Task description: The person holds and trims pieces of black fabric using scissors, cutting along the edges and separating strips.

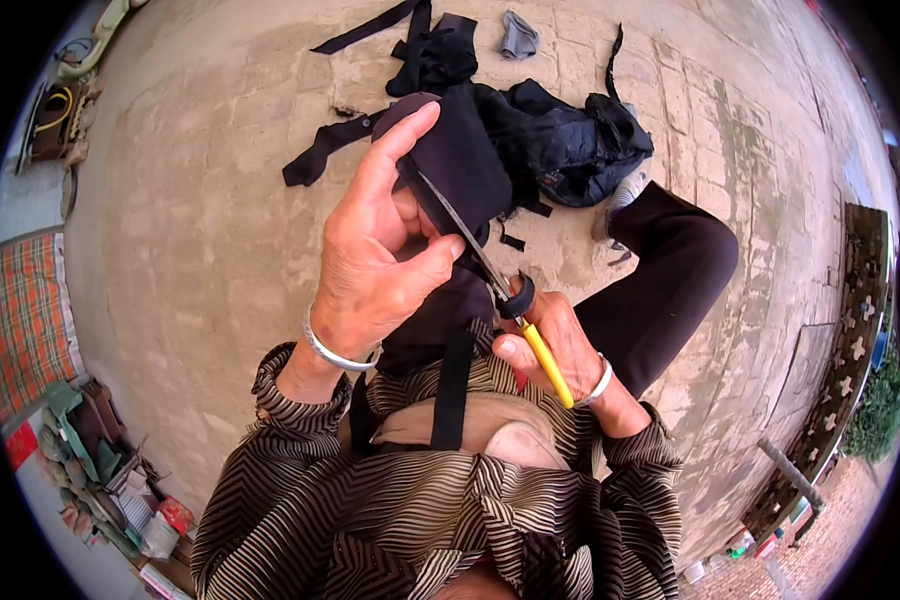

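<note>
My left hand [370, 240] holds a piece of dark cloth [460, 155], its index finger stretched along the cloth's left side and its thumb near the blade. In my right hand [555, 345] is a pair of scissors [540, 360] with a yellow handle and a black-wrapped one. The blades point up and left and lie against the cloth's lower edge, close to my left thumb. How far the blades are apart is hard to tell. A black strap [453, 390] hangs over my lap below the hands.
Black cloth pieces [570, 140] and strips lie on the paved ground [200, 200] ahead, with a small grey cloth [518, 36] beyond. A plaid cloth [32, 320] is at the far left. A low patterned wall [855, 340] runs along the right.
</note>
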